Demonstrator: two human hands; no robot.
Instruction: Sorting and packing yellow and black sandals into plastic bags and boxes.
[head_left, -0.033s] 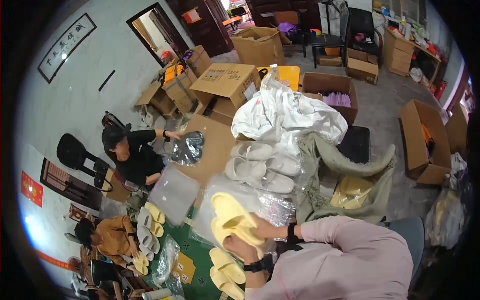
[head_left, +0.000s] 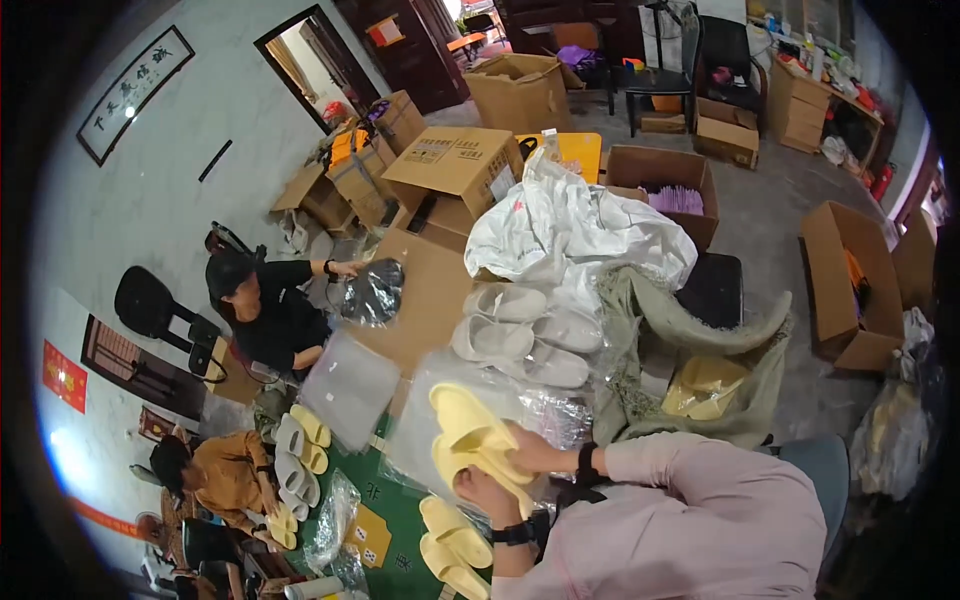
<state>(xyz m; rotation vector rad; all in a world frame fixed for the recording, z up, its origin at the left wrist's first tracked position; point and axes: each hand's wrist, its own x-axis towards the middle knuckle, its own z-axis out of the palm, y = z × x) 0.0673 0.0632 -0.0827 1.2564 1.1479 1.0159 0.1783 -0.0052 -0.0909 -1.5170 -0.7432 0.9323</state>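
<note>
Both hands sit in the lower middle of the frame, closed around a pair of pale yellow slippers (head_left: 470,435). Left hand (head_left: 480,490) grips the pair from below, fingers curled against the soles, a black watch on its wrist. Right hand (head_left: 520,448) clasps the same pair from the right side, fingers wrapped over the edge, a dark band on its wrist; pink sleeves run off toward the lower right. The pair is held just above clear plastic bags (head_left: 540,410) spread over the table (head_left: 420,290), whose bare brown top shows toward the middle left.

Just below the hands, 2 more yellow slippers (head_left: 450,545) lie on a green mat (head_left: 390,500). Above the hands, near the centre of the frame, 4 grey slippers (head_left: 520,335) lie in a loose stack on the plastic, and behind them a heap of white plastic sacks (head_left: 570,225) rises. An olive cloth sack (head_left: 690,350) hangs open to the right, with a yellow bag inside it.

At middle left a person in black (head_left: 265,305) reaches toward a dark shiny bag (head_left: 370,292). At lower left a person in an orange top (head_left: 225,475) bends beside white and yellow slippers (head_left: 300,445). Open cardboard boxes (head_left: 455,160) crowd the upper part of the frame, with another cardboard box (head_left: 850,285) at the right.
</note>
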